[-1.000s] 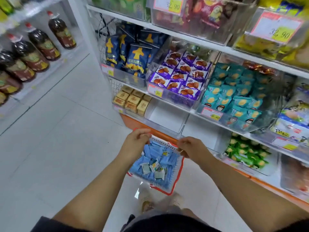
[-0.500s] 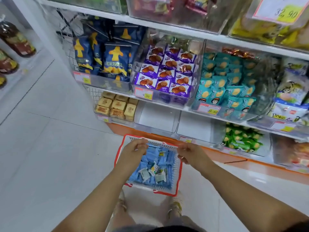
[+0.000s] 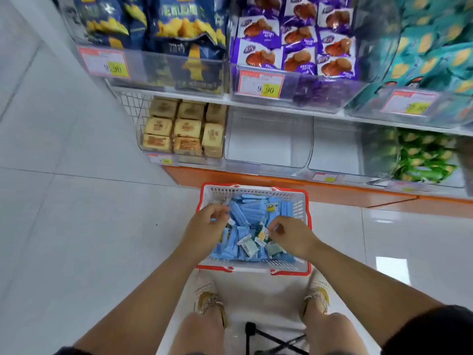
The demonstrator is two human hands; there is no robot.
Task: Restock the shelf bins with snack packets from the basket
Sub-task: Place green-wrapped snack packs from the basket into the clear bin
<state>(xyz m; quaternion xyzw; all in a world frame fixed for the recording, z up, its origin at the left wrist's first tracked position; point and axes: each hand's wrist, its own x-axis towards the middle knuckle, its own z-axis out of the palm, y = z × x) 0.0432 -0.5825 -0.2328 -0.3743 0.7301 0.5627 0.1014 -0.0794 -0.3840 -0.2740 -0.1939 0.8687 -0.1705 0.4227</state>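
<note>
From the head camera, a red-rimmed white basket [image 3: 256, 188] sits on the floor by the person's feet, below the shelf, filled with light-blue snack packets [image 3: 249, 213]; their print is too small to read. The left hand [image 3: 204, 226] is curled among packets at the basket's left side, but I cannot tell whether it holds any. The right hand [image 3: 294, 235] pinches a white-and-green packet [image 3: 263, 234]. Just above, two clear bins [image 3: 268, 139] hold nothing. The price tag [image 3: 261, 84] under the purple packets [image 3: 294, 44] reads 9.90; the other tags are blurred.
</note>
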